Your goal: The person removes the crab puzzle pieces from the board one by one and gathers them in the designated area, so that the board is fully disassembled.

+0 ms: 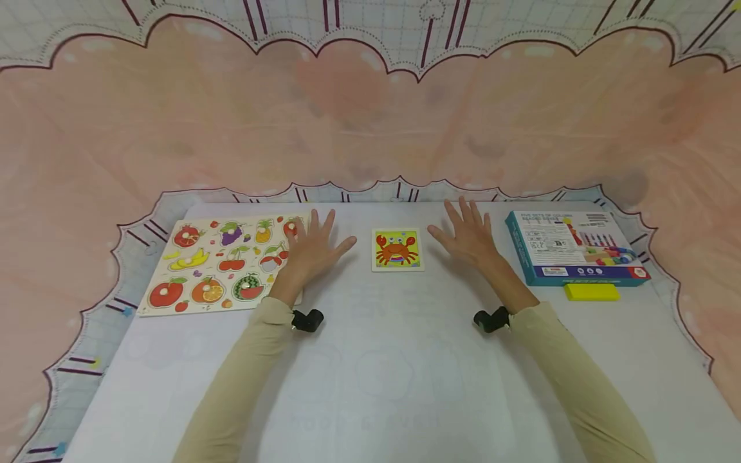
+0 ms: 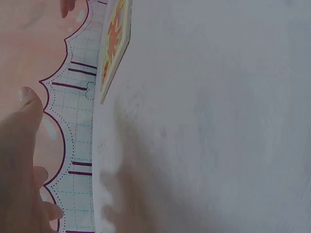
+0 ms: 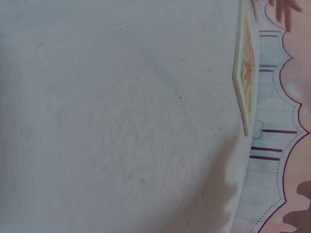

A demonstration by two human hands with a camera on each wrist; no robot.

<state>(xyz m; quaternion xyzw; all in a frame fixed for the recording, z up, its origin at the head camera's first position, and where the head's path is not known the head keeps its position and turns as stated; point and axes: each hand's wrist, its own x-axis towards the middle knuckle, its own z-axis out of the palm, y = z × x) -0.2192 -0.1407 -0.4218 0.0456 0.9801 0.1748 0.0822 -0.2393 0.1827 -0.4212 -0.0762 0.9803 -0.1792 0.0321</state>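
Note:
A small square crab picture puzzle (image 1: 397, 249) lies on the white table between the two hands. My left hand (image 1: 312, 252) is spread with straight fingers, left of the crab puzzle, over the right edge of a wooden fruit board (image 1: 199, 260). To the right of the crab puzzle, my right hand (image 1: 467, 236) is likewise spread, fingers straight, holding nothing. In the left wrist view the crab puzzle (image 2: 115, 41) shows beyond the left thumb (image 2: 30, 104). The right wrist view shows the crab puzzle (image 3: 246, 68) edge-on, with the right fingertips (image 3: 297, 218) at the lower corner.
A teal and white box (image 1: 573, 247) with printed pictures lies at the right, and a yellow block (image 1: 592, 292) sits at its front edge. The white table (image 1: 382, 366) is bordered by a scalloped patterned cloth (image 1: 405, 128) behind and at the sides.

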